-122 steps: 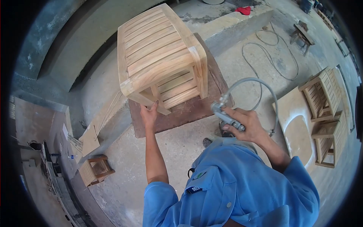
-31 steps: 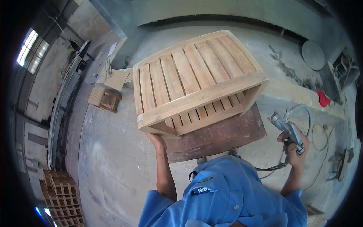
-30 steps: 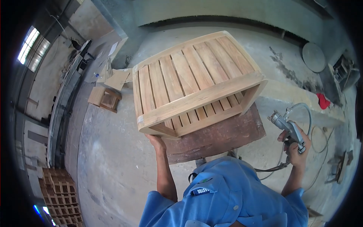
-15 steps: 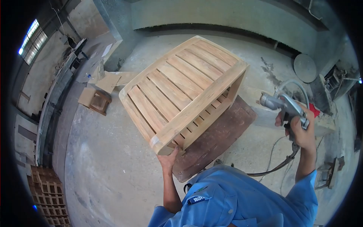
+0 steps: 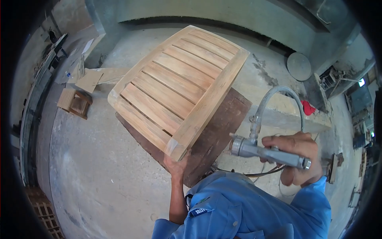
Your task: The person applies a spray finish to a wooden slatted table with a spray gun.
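Note:
A slatted wooden piece [image 5: 171, 85], pale and with rounded corners, is tilted above a reddish-brown board [image 5: 207, 147]. My left hand [image 5: 176, 164] grips its near corner from below, and most of the fingers are hidden behind the frame. At the right, my right hand [image 5: 296, 153] is wrapped round a metal spray gun [image 5: 264, 153], whose nozzle end points left, to the right of the wood and apart from it. A grey hose [image 5: 274, 91] arches up from the gun.
A small wooden stool [image 5: 75, 103] stands at the left beside a flat tan sheet [image 5: 89, 81]. Right of the wood are a low concrete ledge [image 5: 274, 113], a red cloth [image 5: 307, 108] and a round disc [image 5: 299, 66]. Stacked wooden pieces [image 5: 43, 211] lie at lower left.
My right hand and the spray gun have come lower and closer to the camera. The slatted piece has tilted, hiding its lower slats. The view has shifted to the right.

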Motion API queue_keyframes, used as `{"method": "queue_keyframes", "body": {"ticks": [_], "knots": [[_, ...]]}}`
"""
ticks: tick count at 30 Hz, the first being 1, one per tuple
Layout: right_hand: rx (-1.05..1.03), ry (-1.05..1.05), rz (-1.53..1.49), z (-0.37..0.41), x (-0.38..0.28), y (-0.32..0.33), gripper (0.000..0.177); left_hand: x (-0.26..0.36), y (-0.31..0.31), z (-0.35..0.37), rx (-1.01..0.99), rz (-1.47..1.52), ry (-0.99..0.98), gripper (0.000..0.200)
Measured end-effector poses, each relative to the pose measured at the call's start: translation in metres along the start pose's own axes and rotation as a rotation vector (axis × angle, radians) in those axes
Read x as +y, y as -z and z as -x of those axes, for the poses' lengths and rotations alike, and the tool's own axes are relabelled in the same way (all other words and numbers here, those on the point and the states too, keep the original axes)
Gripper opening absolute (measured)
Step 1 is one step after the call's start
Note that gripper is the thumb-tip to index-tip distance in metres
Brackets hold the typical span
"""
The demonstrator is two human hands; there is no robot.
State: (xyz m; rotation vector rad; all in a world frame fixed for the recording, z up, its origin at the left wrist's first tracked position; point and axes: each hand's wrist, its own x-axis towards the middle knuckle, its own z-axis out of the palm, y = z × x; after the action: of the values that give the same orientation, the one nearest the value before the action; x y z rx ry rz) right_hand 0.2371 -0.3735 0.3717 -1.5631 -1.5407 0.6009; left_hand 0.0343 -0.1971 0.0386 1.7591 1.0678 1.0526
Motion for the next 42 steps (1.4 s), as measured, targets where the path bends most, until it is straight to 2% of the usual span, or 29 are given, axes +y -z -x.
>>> {"method": "queue_keyframes", "body": {"ticks": [2, 4, 6, 8, 15, 16, 18, 20, 22, 24, 25, 28, 30, 31, 33, 35, 36, 38, 40, 42], "knots": [[0.038, -0.019, 0.053, 0.008, 0.008, 0.000, 0.065, 0.001, 0.003, -0.001, 0.015, -0.013, -0.011, 0.059], [0.168, -0.050, 0.100, 0.011, 0.015, 0.003, 0.070, -0.004, 0.004, -0.002, 0.010, -0.010, -0.009, 0.059], [0.241, 0.004, 0.097, 0.010, 0.023, 0.008, 0.065, -0.004, 0.007, -0.005, 0.005, -0.013, -0.011, 0.059], [0.407, -0.201, 0.098, 0.012, 0.018, 0.015, 0.081, 0.001, 0.009, -0.007, 0.022, -0.001, 0.011, 0.059], [0.395, -0.209, 0.143, 0.003, 0.042, 0.056, 0.074, 0.005, 0.023, -0.018, 0.039, 0.032, 0.045, 0.055], [0.376, -0.211, 0.148, -0.002, 0.048, 0.064, 0.072, 0.001, 0.024, -0.019, 0.027, 0.035, 0.073, 0.047], [0.384, -0.208, 0.162, -0.017, 0.055, 0.075, 0.067, -0.005, 0.024, -0.020, 0.021, 0.033, 0.093, 0.039], [0.431, -0.128, 0.133, -0.038, 0.060, 0.081, 0.030, -0.011, 0.020, -0.021, 0.113, 0.041, 0.077, 0.036], [0.420, -0.144, 0.113, -0.058, 0.068, 0.093, 0.027, -0.019, 0.014, -0.023, 0.178, 0.012, 0.042, 0.034], [0.369, 0.003, 0.144, -0.076, 0.084, 0.104, 0.028, -0.016, 0.012, -0.026, 0.246, -0.024, 0.013, 0.032], [0.318, 0.055, 0.167, -0.083, 0.095, 0.111, 0.051, -0.008, 0.011, -0.026, 0.274, -0.021, 0.045, 0.031], [0.218, 0.129, 0.162, -0.071, 0.114, 0.126, 0.050, -0.012, 0.010, -0.030, 0.300, -0.045, 0.104, 0.033], [0.145, 0.262, 0.159, -0.043, 0.133, 0.136, 0.049, -0.017, 0.007, -0.028, 0.358, -0.010, 0.111, 0.035], [0.068, 0.251, 0.086, -0.028, 0.138, 0.145, 0.050, -0.007, 0.009, -0.028, 0.299, -0.059, 0.164, 0.033], [-0.027, 0.237, -0.020, -0.007, 0.142, 0.172, 0.051, 0.015, 0.010, -0.029, 0.304, -0.050, 0.228, 0.036], [-0.123, 0.161, -0.082, 0.006, 0.154, 0.196, 0.065, 0.038, 0.014, -0.024, 0.272, -0.007, 0.337, 0.044], [-0.144, 0.154, -0.114, 0.009, 0.167, 0.204, 0.065, 0.040, 0.020, -0.018, 0.238, 0.021, 0.325, 0.057], [-0.062, 0.196, -0.065, 0.008, 0.192, 0.220, 0.072, 0.034, 0.039, -0.013, 0.265, 0.061, 0.291, 0.074], [-0.075, 0.170, -0.072, 0.006, 0.214, 0.229, 0.074, 0.069, 0.045, -0.025, 0.292, 0.255, 0.226, 0.083], [-0.066, 0.052, -0.095, 0.008, 0.239, 0.230, 0.071, 0.115, 0.045, -0.040, 0.326, 0.185, 0.138, 0.084]]}}
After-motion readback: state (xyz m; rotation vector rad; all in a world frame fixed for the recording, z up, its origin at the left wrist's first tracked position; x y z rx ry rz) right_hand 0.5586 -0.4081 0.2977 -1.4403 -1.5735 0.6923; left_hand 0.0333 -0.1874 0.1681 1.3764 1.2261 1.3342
